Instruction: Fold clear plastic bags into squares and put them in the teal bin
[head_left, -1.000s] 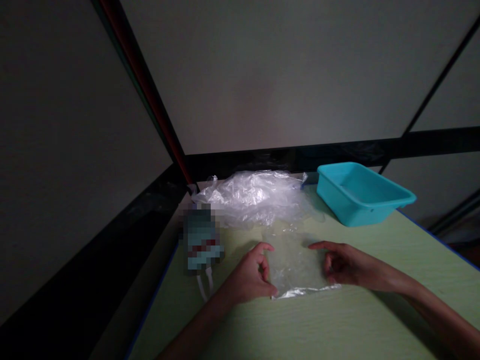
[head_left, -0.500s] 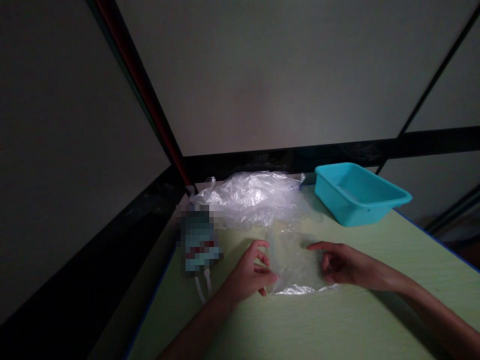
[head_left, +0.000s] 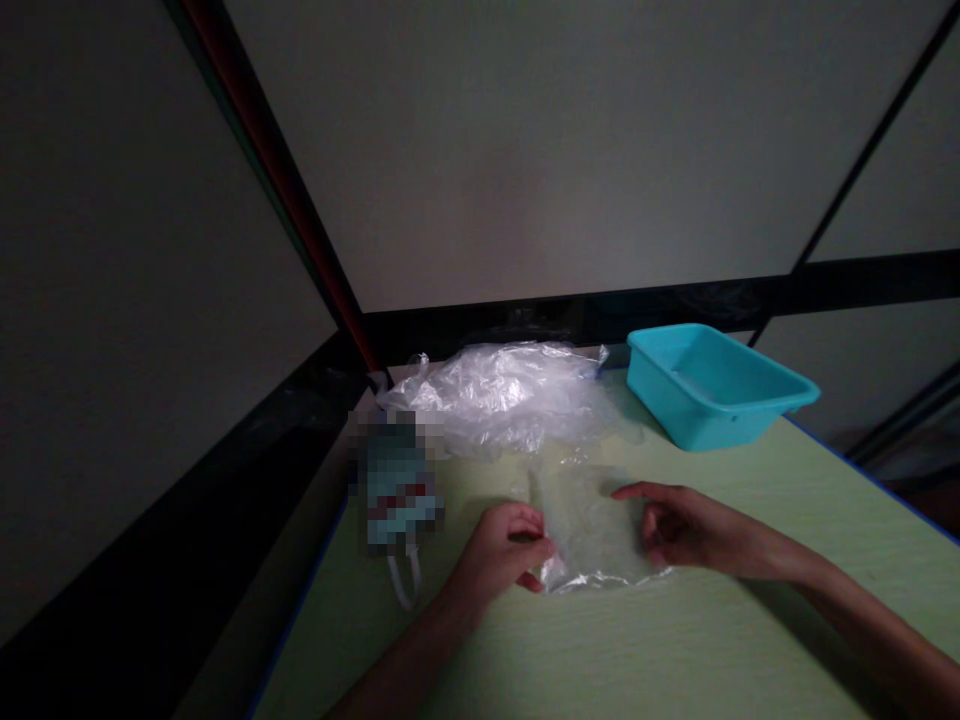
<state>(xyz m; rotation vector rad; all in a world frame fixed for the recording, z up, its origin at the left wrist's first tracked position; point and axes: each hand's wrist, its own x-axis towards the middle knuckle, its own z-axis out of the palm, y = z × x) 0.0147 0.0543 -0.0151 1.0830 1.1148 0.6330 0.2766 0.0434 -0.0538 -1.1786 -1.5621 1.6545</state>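
Note:
A clear plastic bag (head_left: 592, 525) lies flat on the pale green table, its near edge crinkled and shiny. My left hand (head_left: 510, 548) is at the bag's left side, thumb and fingers curled together on its near left corner. My right hand (head_left: 675, 525) rests at the right side of the bag, index finger stretched over it and the other fingers curled down near its right edge. Whether those curled fingers pinch the film is hard to make out.
A heap of crumpled clear plastic (head_left: 502, 395) lies at the table's back. An empty turquoise basin (head_left: 720, 425) stands at the back right. On the left is a pixelated object (head_left: 401, 490) with a white loop. Walls border the green table (head_left: 562, 660) behind and left.
The fingers of my left hand have closed in toward the thumb at the bag's left corner. My right hand has hardly moved.

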